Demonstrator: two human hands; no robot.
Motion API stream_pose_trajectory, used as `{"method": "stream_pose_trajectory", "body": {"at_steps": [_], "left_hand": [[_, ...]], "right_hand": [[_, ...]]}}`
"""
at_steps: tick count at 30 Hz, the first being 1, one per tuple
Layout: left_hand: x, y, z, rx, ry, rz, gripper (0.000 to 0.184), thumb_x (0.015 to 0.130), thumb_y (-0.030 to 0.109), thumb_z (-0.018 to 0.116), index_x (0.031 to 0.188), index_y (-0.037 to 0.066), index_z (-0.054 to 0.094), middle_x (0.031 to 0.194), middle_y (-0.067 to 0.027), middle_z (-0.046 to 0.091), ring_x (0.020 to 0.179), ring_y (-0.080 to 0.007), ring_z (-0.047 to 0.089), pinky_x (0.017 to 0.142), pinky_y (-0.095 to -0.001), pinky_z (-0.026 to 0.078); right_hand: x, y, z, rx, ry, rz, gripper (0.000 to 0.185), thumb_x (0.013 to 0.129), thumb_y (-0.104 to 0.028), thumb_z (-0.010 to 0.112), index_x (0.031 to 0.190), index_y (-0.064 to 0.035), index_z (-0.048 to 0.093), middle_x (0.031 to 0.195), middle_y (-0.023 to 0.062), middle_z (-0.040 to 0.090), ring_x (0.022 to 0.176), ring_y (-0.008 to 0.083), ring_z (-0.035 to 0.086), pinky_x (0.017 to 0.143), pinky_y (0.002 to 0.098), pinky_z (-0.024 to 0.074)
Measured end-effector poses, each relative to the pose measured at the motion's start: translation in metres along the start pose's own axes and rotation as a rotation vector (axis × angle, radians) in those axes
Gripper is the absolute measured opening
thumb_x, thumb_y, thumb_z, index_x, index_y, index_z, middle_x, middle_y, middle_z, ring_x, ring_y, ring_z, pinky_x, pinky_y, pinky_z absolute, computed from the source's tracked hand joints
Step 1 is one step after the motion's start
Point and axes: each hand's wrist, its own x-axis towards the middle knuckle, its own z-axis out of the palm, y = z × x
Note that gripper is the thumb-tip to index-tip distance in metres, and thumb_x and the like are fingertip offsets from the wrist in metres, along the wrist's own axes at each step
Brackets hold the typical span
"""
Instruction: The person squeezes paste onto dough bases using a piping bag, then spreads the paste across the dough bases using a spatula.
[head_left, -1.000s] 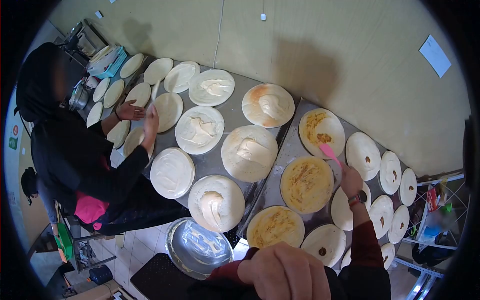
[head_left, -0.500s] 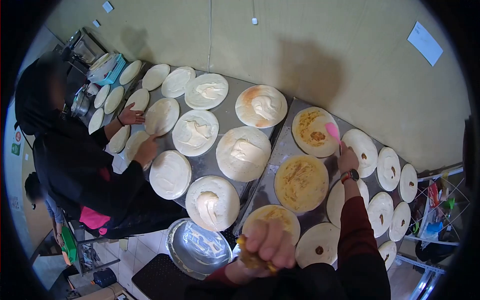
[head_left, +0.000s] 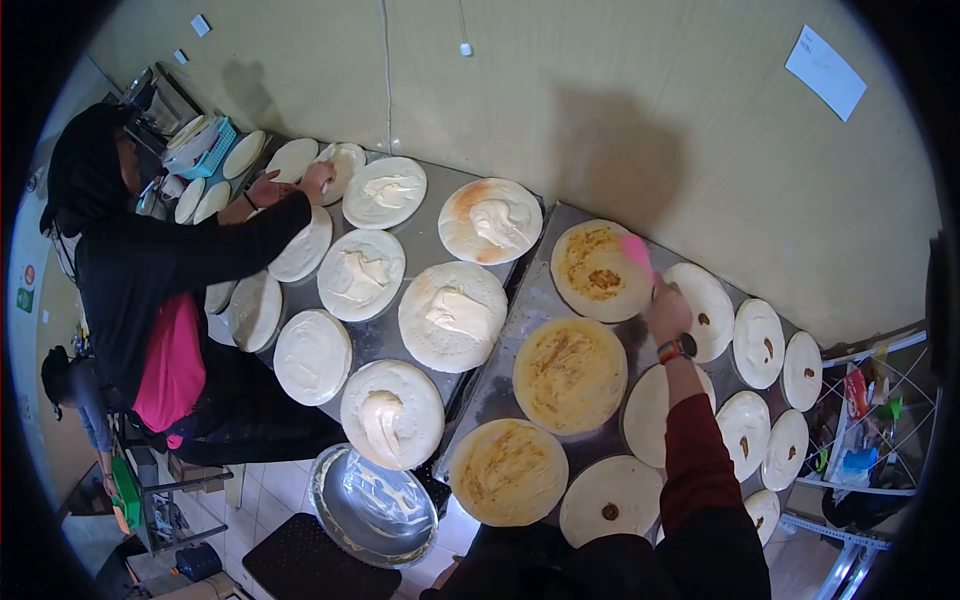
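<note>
My right hand (head_left: 670,314) is closed around the handle of a pink spatula (head_left: 636,252). The spatula's blade lies over the right side of a round flatbread (head_left: 570,290) smeared with brown filling, and a thicker lump of filling sits near its middle. Below it are another flatbread coated in brown filling (head_left: 570,375) and a third coated one (head_left: 508,472). Close to my right wrist lies a pale flatbread (head_left: 706,342) with a small brown dab on it. My left hand is out of sight.
Several flatbreads topped with white cream (head_left: 452,316) cover the left metal table (head_left: 410,238). A co-worker (head_left: 190,270) reaches over its far end. A metal basin (head_left: 330,520) stands below on the floor side. A wire rack (head_left: 875,420) is at the right.
My left hand, which held something brown and yellow, has dropped out of view. The spatula stays at the same flatbread. The co-worker's hands have moved to a farther bread, and my view has shifted.
</note>
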Motion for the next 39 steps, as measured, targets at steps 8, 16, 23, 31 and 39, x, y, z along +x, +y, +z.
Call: {"method": "stream_pose_trajectory", "body": {"at_steps": [8,16,23,31,39], "left_hand": [[0.0,-0.024,-0.024,0.891,0.204,-0.053,0.023,0.075,0.022,0.056,0.092,0.008,0.047,0.088,-0.0097,0.049,0.084,-0.023,0.051,0.074,-0.0384,0.043],[0.016,-0.056,-0.031,1.762,0.373,-0.115,0.025,0.073,0.019,0.054,0.093,0.006,0.047,0.088,-0.0146,0.05,0.083,-0.0272,0.051,0.069,-0.0402,0.044],[0.019,-0.058,0.001,1.954,0.523,0.109,0.021,0.073,0.019,0.05,0.09,0.006,0.047,0.082,-0.015,0.051,0.078,-0.0312,0.052,0.063,-0.0411,0.044],[0.015,-0.07,-0.03,1.949,0.673,-0.049,0.026,0.08,0.025,0.049,0.095,0.004,0.051,0.079,-0.0128,0.054,0.073,-0.0288,0.054,0.062,-0.0377,0.044],[0.018,-0.067,-0.044,0.937,0.909,0.114,0.022,0.081,0.02,0.053,0.094,0.003,0.05,0.085,-0.0094,0.053,0.08,-0.0232,0.054,0.07,-0.036,0.046]], "right_hand": [[0.034,0.016,0.0,-0.005,-0.081,-0.11,0.038,0.075,-0.008,0.043,0.112,-0.0118,0.048,0.092,0.017,0.055,0.081,0.0334,0.058,0.068,0.0421,0.048],[-0.091,0.046,-0.009,0.18,-0.136,-0.253,0.033,0.078,-0.013,0.045,0.111,-0.0133,0.049,0.081,0.0175,0.055,0.073,0.0324,0.056,0.061,0.043,0.046],[-0.03,0.033,0.027,0.237,-0.041,-0.157,0.032,0.08,-0.015,0.043,0.111,-0.0156,0.051,0.077,0.0175,0.055,0.074,0.0331,0.055,0.062,0.0445,0.0441],[-0.03,0.02,0.022,0.354,0.061,-0.141,0.03,0.08,-0.016,0.043,0.108,-0.0094,0.052,0.073,0.0197,0.055,0.068,0.0363,0.054,0.06,0.0456,0.0428],[-0.064,-0.024,0.021,0.354,-0.062,-0.342,0.031,0.08,-0.015,0.042,0.109,-0.0125,0.053,0.077,0.0191,0.056,0.07,0.0352,0.055,0.061,0.0447,0.0443]]}}
